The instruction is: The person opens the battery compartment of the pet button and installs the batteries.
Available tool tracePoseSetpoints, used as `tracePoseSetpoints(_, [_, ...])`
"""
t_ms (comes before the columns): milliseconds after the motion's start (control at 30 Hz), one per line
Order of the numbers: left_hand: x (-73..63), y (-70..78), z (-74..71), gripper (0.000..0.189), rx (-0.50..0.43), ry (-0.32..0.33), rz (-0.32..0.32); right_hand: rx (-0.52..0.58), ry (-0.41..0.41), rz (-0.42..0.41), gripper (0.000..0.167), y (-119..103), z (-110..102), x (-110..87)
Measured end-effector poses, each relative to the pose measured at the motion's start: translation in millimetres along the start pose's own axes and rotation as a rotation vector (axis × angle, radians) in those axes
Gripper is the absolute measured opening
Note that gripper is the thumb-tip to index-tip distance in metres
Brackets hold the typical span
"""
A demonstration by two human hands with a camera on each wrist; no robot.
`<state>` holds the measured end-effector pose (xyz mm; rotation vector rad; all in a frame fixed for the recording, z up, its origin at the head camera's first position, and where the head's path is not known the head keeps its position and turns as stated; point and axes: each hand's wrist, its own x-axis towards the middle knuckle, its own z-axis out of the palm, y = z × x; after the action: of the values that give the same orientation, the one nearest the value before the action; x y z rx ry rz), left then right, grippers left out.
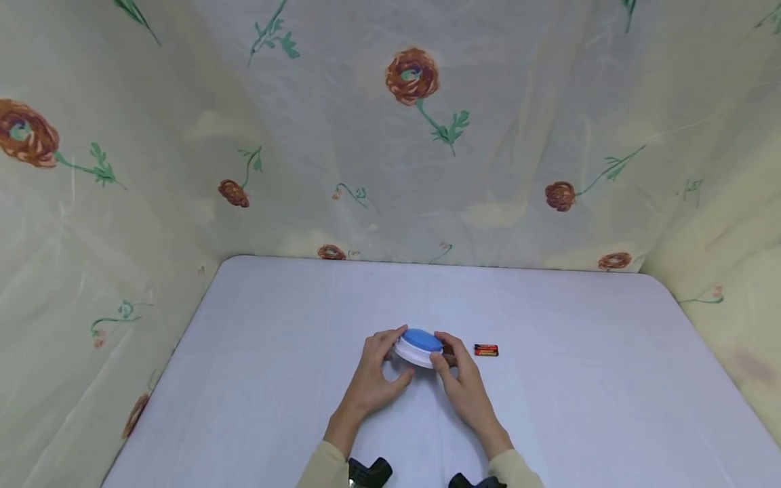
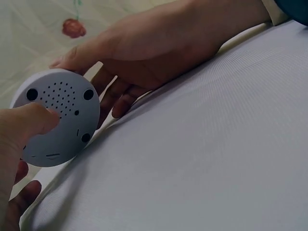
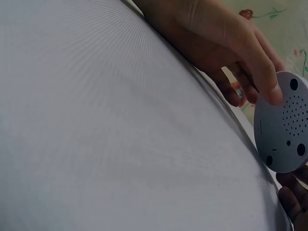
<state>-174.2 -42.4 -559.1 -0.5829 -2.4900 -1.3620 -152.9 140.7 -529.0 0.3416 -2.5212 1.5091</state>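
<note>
A round white push button (image 1: 417,349) with a blue top is held between both hands, close over the table. In the head view, my left hand (image 1: 375,379) holds its left side, fingertips at the rim and thumb low at the front. My right hand (image 1: 465,388) grips the right side, thumb on the front rim and fingers behind. The left wrist view shows the push button's underside (image 2: 72,130), with small speaker holes and dark round feet; a thumb (image 2: 41,118) overlaps it. Part of that underside (image 3: 274,130) also appears in the right wrist view.
Two small red-and-black batteries (image 1: 486,350) lie side by side, right of my right hand. A white cloth covers the table (image 1: 293,312). Flower-printed curtains (image 1: 342,129) hang behind it and along both sides. Dark wrist devices (image 1: 370,472) sit at the sleeves.
</note>
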Motion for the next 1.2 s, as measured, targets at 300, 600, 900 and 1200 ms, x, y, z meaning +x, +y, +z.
tracePoseSetpoints(300, [-1.6, -1.0, -1.2, 0.068, -0.010, 0.017, -0.005, 0.030, -0.016, 0.153, 0.037, -5.1, -1.0, 4.8])
tracePoseSetpoints(600, [-1.6, -3.8, -1.0, 0.054, -0.042, 0.054, 0.040, 0.101, -0.011, 0.152, 0.033, 23.2, 2.7, 7.1])
tracePoseSetpoints(900, [-0.9, -5.1, -0.5, 0.052, -0.033, 0.078, 0.065, 0.122, 0.003, 0.145, 0.032, 22.7, 2.5, 7.1])
tracePoseSetpoints(1200, [1.5, -1.7, -1.4, 0.044, -0.106, 0.067, 0.027, 0.098, -0.020, 0.150, 0.038, 22.8, 2.3, 4.5])
